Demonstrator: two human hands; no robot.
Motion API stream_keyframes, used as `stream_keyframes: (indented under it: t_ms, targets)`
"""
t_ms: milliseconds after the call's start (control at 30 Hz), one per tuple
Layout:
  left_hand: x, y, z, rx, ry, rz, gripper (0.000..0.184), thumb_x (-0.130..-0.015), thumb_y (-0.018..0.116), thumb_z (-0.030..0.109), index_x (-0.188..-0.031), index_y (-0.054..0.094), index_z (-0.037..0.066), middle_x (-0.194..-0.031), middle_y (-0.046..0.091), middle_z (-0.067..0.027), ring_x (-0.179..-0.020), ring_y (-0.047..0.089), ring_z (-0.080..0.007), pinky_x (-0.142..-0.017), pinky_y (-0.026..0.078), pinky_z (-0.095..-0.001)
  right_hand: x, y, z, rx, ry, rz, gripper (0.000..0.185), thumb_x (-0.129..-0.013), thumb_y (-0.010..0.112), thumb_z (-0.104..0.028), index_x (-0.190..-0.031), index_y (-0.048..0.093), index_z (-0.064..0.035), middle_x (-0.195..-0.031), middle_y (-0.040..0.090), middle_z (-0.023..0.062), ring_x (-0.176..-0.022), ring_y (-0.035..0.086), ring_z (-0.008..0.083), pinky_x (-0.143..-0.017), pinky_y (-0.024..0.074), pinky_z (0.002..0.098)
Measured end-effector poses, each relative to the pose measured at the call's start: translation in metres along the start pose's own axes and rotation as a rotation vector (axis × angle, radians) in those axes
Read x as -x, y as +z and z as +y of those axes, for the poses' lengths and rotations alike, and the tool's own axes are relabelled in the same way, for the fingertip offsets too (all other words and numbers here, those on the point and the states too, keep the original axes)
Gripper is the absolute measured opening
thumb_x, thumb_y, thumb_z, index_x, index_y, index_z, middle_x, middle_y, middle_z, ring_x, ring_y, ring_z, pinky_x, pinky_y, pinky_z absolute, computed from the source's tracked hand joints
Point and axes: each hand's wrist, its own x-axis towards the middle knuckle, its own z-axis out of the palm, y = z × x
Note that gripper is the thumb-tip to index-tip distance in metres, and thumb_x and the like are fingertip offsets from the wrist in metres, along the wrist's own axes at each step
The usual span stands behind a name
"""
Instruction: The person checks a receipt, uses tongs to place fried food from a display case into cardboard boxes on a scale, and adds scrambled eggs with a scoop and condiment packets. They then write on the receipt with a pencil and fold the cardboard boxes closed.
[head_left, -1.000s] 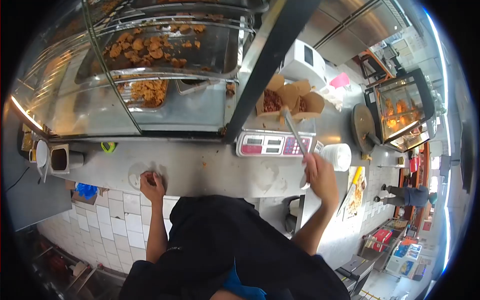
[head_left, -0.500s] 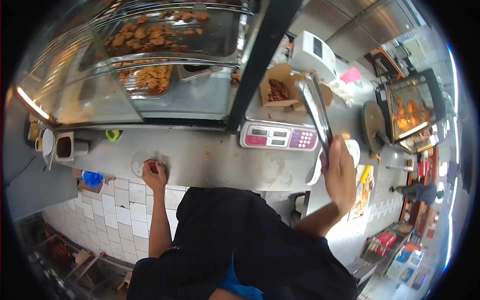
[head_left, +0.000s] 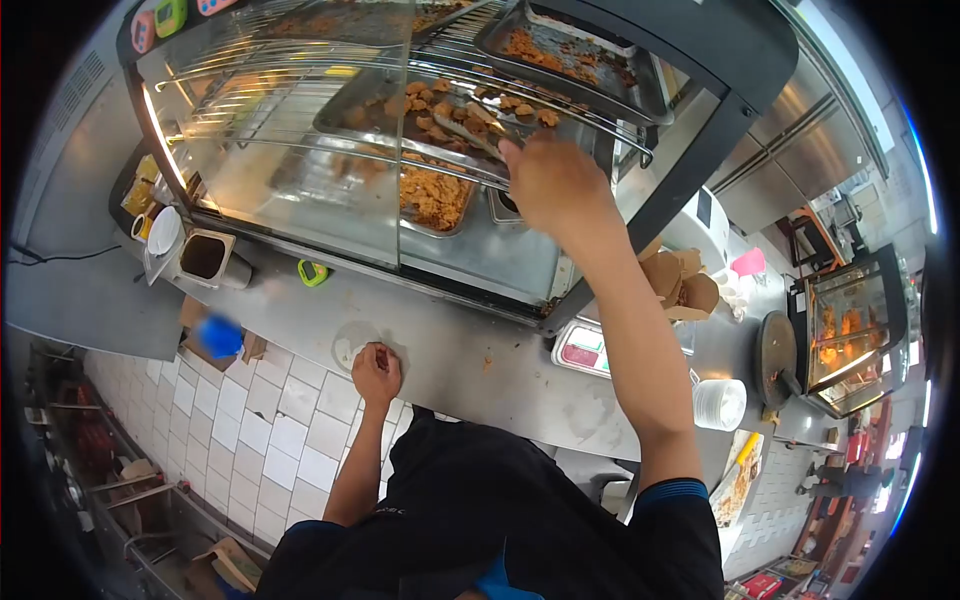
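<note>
My right hand (head_left: 560,185) is closed on metal tongs (head_left: 475,137) and reaches inside the glass display cabinet. The tongs' tips are over a tray of fried pieces (head_left: 430,105) on the wire rack. Below that tray lies another with crumbly golden food (head_left: 432,197). My left hand (head_left: 377,374) rests at the counter's front edge, fingers curled together; whether anything is inside them is hidden. Right of the cabinet, cardboard boxes (head_left: 680,285) stand above a scale (head_left: 582,347), which my right forearm partly covers.
The cabinet's black post (head_left: 655,200) stands beside my right forearm. White lids (head_left: 719,404) are stacked on the right, near a round board (head_left: 774,358) and a second heated cabinet (head_left: 850,325). A metal container (head_left: 215,260) sits at the left. A person (head_left: 845,482) stands far right.
My right hand has moved with the tongs from beside the boxes and scale, up and left into the cabinet. The view has turned toward the cabinet. My left hand stays at the counter edge.
</note>
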Motion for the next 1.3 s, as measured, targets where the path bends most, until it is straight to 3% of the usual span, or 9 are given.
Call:
stream_keyframes:
  t_ms: [233,400,533,667,733,900,1133,1200,1300]
  targets:
    - [-0.002,0.0,-0.002,0.012,0.067,0.034,0.009,-0.077,0.066,0.008,-0.079,0.058,0.006,-0.063,0.057,-0.0064,-0.058,0.057,-0.0226,-0.056,0.046,-0.0367,-0.067,0.046,0.007,0.188,0.024,-0.285,0.051,-0.102,0.045,-0.043,-0.096,0.069,0.0018,-0.088,0.068,0.0245,-0.09,0.068,0.0401,-0.083,0.0538,0.0476]
    - [0.0,0.0,-0.005,0.006,0.071,0.033,0.009,-0.077,0.066,0.008,-0.079,0.058,0.007,-0.064,0.058,-0.0069,-0.058,0.057,-0.0246,-0.056,0.046,-0.0381,-0.022,0.018,-0.007,0.042,0.067,0.076,0.044,-0.099,0.051,-0.043,-0.096,0.069,-0.0028,-0.093,0.069,0.0205,-0.089,0.067,0.0404,-0.075,0.0549,0.0478]
    - [0.004,0.006,-0.012,0.018,0.118,0.009,0.008,-0.077,0.066,0.009,-0.08,0.059,0.008,-0.065,0.059,-0.0071,-0.061,0.058,-0.026,-0.058,0.046,-0.0395,0.096,-0.03,-0.01,-0.138,0.173,0.029,0.037,-0.097,0.057,-0.039,-0.093,0.062,-0.0019,-0.066,0.061,0.021,-0.065,0.064,0.0414,-0.059,0.0476,0.0486]
    - [0.001,0.003,-0.008,-0.023,0.104,0.006,0.006,-0.078,0.065,0.01,-0.081,0.06,0.009,-0.066,0.06,-0.0073,-0.063,0.059,-0.0269,-0.061,0.047,-0.0405,0.222,-0.065,0.03,-0.389,0.763,-0.06,0.033,-0.099,0.057,-0.032,-0.092,0.06,0.0,-0.069,0.059,0.0227,-0.067,0.059,0.0428,-0.058,0.0431,0.0452]
    - [0.003,0.003,-0.002,-0.038,0.103,0.01,0.006,-0.079,0.064,0.011,-0.082,0.06,0.008,-0.067,0.06,-0.0072,-0.064,0.059,-0.027,-0.062,0.047,-0.0405,0.244,-0.064,0.063,-0.232,0.893,-0.03,0.034,-0.101,0.053,-0.032,-0.092,0.061,0.0008,-0.073,0.059,0.0248,-0.072,0.058,0.0452,-0.06,0.0433,0.0471]
    - [0.002,0.003,-0.01,-0.067,0.094,-0.041,0.007,-0.079,0.064,0.011,-0.083,0.06,0.006,-0.069,0.061,-0.0082,-0.064,0.06,-0.027,-0.062,0.047,-0.0403,0.251,0.003,0.175,0.054,0.65,-0.011,0.046,-0.101,0.049,-0.042,-0.087,0.06,0.0012,-0.082,0.062,0.0278,-0.081,0.057,0.0495,-0.068,0.0434,0.0538]
    - [-0.001,0.003,-0.002,-0.063,0.061,-0.041,0.008,-0.078,0.063,0.011,-0.083,0.06,0.005,-0.07,0.061,-0.0089,-0.064,0.06,-0.0268,-0.062,0.047,-0.0404,0.206,-0.018,0.168,0.12,0.756,-0.278,0.054,-0.095,0.054,-0.054,-0.097,0.065,-0.0011,-0.083,0.067,0.0249,-0.083,0.064,0.0453,-0.072,0.0474,0.0523]
    - [-0.001,0.001,0.0,-0.071,0.069,-0.038,0.008,-0.079,0.063,0.011,-0.082,0.06,0.005,-0.069,0.061,-0.009,-0.064,0.06,-0.0268,-0.061,0.047,-0.0401,0.216,-0.044,0.155,0.038,0.719,-0.088,0.052,-0.097,0.053,-0.051,-0.102,0.064,-0.0009,-0.084,0.066,0.0268,-0.085,0.064,0.0458,-0.071,0.0474,0.0509]
    - [-0.001,0.002,0.001,-0.064,0.061,-0.018,0.007,-0.08,0.063,0.01,-0.081,0.06,0.005,-0.069,0.061,-0.0088,-0.062,0.06,-0.0268,-0.06,0.046,-0.0395,0.247,-0.084,0.135,-0.272,0.674,-0.027,0.048,-0.101,0.049,-0.045,-0.095,0.058,0.0017,-0.067,0.059,0.0211,-0.062,0.054,0.0419,-0.062,0.0437,0.0438]
